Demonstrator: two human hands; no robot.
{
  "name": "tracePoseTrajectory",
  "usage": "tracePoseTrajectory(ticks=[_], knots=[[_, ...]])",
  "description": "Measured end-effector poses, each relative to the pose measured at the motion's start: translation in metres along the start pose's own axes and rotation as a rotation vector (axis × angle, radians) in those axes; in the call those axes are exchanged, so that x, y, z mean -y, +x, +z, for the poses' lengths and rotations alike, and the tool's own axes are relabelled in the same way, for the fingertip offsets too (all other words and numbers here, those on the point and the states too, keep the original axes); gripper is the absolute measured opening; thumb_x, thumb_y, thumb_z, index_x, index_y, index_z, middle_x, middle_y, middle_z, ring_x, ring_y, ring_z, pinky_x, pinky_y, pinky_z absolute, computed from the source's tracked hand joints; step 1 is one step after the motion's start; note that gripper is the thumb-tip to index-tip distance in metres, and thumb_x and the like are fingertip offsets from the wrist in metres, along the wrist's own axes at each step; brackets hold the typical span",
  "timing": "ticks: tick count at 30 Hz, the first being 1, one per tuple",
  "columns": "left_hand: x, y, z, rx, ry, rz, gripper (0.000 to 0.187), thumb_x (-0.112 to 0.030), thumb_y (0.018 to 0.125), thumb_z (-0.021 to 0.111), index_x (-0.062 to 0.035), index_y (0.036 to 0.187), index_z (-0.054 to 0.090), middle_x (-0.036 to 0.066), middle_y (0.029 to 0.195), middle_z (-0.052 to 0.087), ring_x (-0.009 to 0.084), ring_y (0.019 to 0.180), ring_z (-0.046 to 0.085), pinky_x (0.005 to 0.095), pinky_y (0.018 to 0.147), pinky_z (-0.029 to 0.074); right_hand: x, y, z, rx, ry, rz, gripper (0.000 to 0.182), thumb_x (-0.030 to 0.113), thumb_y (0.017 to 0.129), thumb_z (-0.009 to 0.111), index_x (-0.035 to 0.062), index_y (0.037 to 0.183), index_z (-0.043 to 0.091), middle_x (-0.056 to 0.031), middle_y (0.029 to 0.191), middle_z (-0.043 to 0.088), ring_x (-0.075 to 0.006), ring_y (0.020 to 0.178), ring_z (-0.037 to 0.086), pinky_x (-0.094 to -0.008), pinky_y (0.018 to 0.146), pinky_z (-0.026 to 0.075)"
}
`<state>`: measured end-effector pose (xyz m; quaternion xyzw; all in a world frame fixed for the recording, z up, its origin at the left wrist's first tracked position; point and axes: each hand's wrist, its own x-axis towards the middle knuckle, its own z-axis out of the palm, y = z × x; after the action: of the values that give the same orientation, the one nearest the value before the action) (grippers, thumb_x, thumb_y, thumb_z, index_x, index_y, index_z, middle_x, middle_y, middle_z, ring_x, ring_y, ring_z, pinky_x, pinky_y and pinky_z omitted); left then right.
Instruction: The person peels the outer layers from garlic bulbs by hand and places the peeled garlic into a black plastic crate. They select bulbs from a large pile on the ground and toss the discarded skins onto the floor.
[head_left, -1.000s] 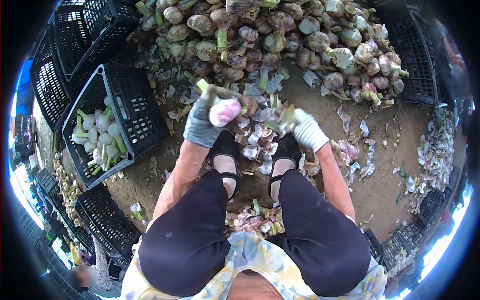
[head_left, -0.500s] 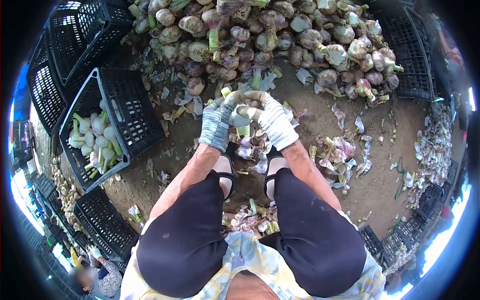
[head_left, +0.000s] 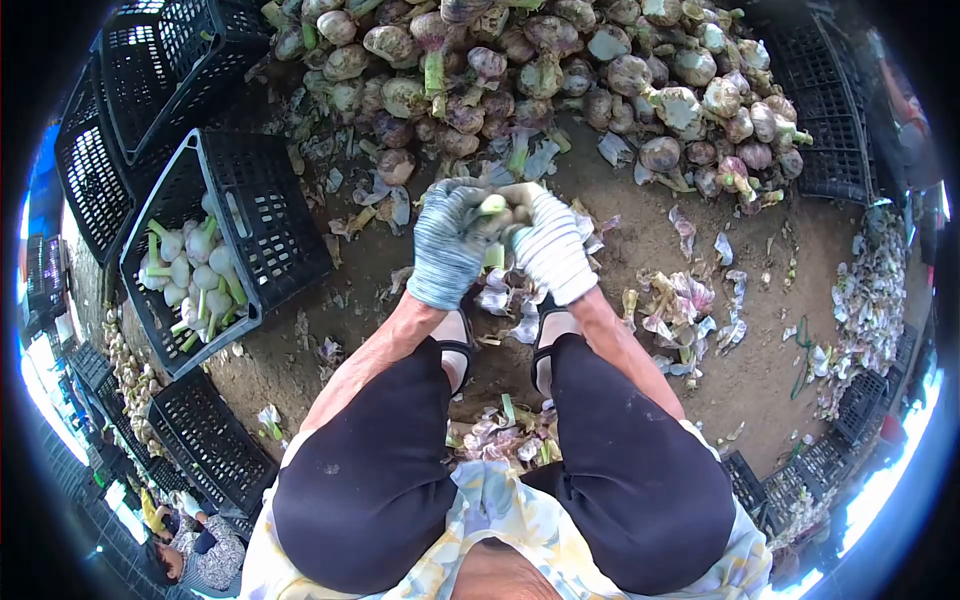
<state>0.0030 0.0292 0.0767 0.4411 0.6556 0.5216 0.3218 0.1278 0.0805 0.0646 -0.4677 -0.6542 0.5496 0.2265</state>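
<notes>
Both of my hands, in striped gloves with soiled fingers, come together in front of my feet. My left hand [head_left: 447,240] is closed around a garlic bulb, whose cut green stem end [head_left: 493,204] shows between the hands. Most of the bulb is hidden by the gloves. Against its other side, the fingers of my right hand [head_left: 548,240] are curled and pressed. Just beyond the hands lies a large heap of unpeeled garlic [head_left: 480,90], purple-skinned and dirty. Torn garlic skins [head_left: 495,295] litter the ground beneath.
To the left, a black crate [head_left: 275,225] holds cleaned white garlic [head_left: 200,270]. More black crates [head_left: 165,75] stand behind it, and another crate [head_left: 825,110] at the right of the heap. A skin pile [head_left: 685,310] lies right. A co-worker [head_left: 205,550] sits at lower left.
My hands have turned the garlic, so its stem end now faces up between them. The left hand has rolled inward over the bulb, and the pale bulb surface seen before is now covered.
</notes>
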Motion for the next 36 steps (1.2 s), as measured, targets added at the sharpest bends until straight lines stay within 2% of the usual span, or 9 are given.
tracePoseTrajectory(ticks=[1, 6, 8, 11, 19, 22, 27, 30, 36], knots=[[-0.013, -0.003, -0.003, 0.036, -0.363, -0.282, 0.017, -0.009, 0.073, 0.071, -0.0024, 0.085, 0.061, 0.004, 0.087, 0.061, 0.0124, 0.081, 0.056, 0.0261, 0.073, 0.046, -0.028, 0.007, 0.003, -0.087, -0.091, 0.076, 0.023, -0.003, 0.071, 0.055, 0.0040, 0.092, 0.061, -0.0050, 0.066, 0.056, -0.0104, 0.057, 0.047, -0.0262, 0.055, 0.043], [0.000, 0.016, -0.032, 0.325, -0.865, -0.333, 0.057, -0.048, 0.075, 0.065, 0.0004, 0.104, 0.057, 0.017, 0.104, 0.058, 0.0214, 0.089, 0.059, 0.0334, 0.075, 0.051, -0.061, -0.002, -0.010, 0.166, -0.037, 0.048, 0.034, -0.003, 0.073, 0.054, 0.0035, 0.106, 0.059, -0.0070, 0.089, 0.063, -0.0147, 0.079, 0.058, -0.0269, 0.069, 0.047], [0.007, 0.021, -0.035, 0.217, -1.066, -0.499, 0.057, -0.041, 0.078, 0.063, 0.0016, 0.113, 0.050, 0.018, 0.107, 0.056, 0.0247, 0.094, 0.058, 0.0369, 0.082, 0.049, -0.018, -0.008, -0.033, 0.341, 0.351, 0.126, 0.046, -0.002, 0.075, 0.054, 0.0005, 0.121, 0.050, -0.0083, 0.110, 0.059, -0.0175, 0.106, 0.053, -0.0271, 0.089, 0.043], [0.010, 0.018, -0.024, 0.137, -1.211, -0.599, 0.052, -0.035, 0.083, 0.060, 0.0011, 0.117, 0.047, 0.016, 0.106, 0.057, 0.0270, 0.095, 0.058, 0.0386, 0.085, 0.048, 0.014, -0.009, -0.047, 0.291, 0.389, 0.128, 0.046, 0.008, 0.075, 0.064, -0.0018, 0.118, 0.051, -0.0093, 0.105, 0.060, -0.0152, 0.099, 0.055, -0.0267, 0.084, 0.045], [-0.013, 0.007, -0.004, 0.037, -0.392, -0.404, 0.022, -0.006, 0.077, 0.067, -0.0025, 0.096, 0.056, 0.005, 0.088, 0.060, 0.0116, 0.078, 0.058, 0.0250, 0.069, 0.049, 0.029, -0.015, -0.026, 0.079, -0.225, 0.058, 0.024, 0.012, 0.076, 0.065, -0.0001, 0.096, 0.061, -0.0113, 0.083, 0.064, -0.0168, 0.073, 0.060, -0.0285, 0.069, 0.048], [-0.006, 0.003, 0.005, 0.078, -0.090, -0.005, 0.022, -0.006, 0.070, 0.072, -0.0023, 0.085, 0.056, 0.006, 0.088, 0.057, 0.0138, 0.088, 0.054, 0.0261, 0.070, 0.048, 0.027, -0.012, -0.023, 0.108, -0.428, 0.030, 0.022, 0.022, 0.074, 0.060, 0.0044, 0.087, 0.061, -0.0177, 0.075, 0.061, -0.0335, 0.071, 0.059, -0.0409, 0.064, 0.046], [-0.002, -0.004, -0.007, 0.142, 0.107, 0.253, 0.017, -0.007, 0.076, 0.068, -0.0015, 0.089, 0.058, 0.007, 0.099, 0.056, 0.0155, 0.085, 0.056, 0.0288, 0.078, 0.046, 0.006, -0.010, -0.016, 0.118, -0.274, -0.036, 0.014, 0.014, 0.068, 0.058, 0.0049, 0.077, 0.062, -0.0190, 0.067, 0.058, -0.0345, 0.064, 0.057, -0.0406, 0.060, 0.045], [-0.014, -0.006, -0.010, 0.029, -0.563, -0.292, 0.026, -0.026, 0.083, 0.062, -0.0014, 0.088, 0.059, 0.010, 0.089, 0.063, 0.0170, 0.084, 0.058, 0.0302, 0.078, 0.047, -0.045, -0.003, -0.003, -0.006, -0.299, -0.030, 0.009, 0.014, 0.066, 0.057, 0.0059, 0.065, 0.061, -0.0163, 0.061, 0.058, -0.0332, 0.059, 0.057, -0.0406, 0.055, 0.045], [0.020, 0.011, -0.025, 0.073, -1.368, -0.641, 0.031, -0.031, 0.078, 0.066, -0.0032, 0.089, 0.059, 0.017, 0.098, 0.062, 0.0303, 0.096, 0.059, 0.0437, 0.084, 0.049, -0.034, -0.026, -0.006, 0.467, -0.607, -0.139, 0.031, 0.007, 0.072, 0.055, 0.0047, 0.103, 0.056, -0.0199, 0.090, 0.058, -0.0356, 0.082, 0.057, -0.0403, 0.071, 0.047]])
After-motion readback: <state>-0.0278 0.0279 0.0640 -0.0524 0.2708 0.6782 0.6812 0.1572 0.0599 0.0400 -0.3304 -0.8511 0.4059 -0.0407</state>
